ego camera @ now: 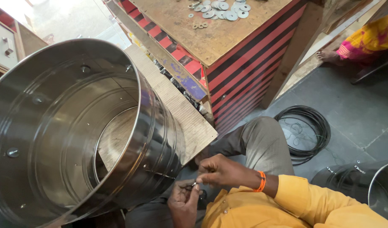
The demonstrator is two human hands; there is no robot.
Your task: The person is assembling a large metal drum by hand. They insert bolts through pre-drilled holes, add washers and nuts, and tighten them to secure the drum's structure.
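Yellow sleeve nearest; just below the steel drum, right hand fingers pinched shut on a small metal fastener, left hand curled loosely, touching it. Right of drum: black wire coil; above, washers on striped table.

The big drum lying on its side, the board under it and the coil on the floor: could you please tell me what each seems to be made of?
Drum: probably stainless steel sheet, polished; it mirrors its surroundings and has pressed ribs.
Board: looks like unfinished wood or plywood, pale with visible grain.
Coil: likely rubber or plastic-sheathed cable, black and matte; the core cannot be seen.
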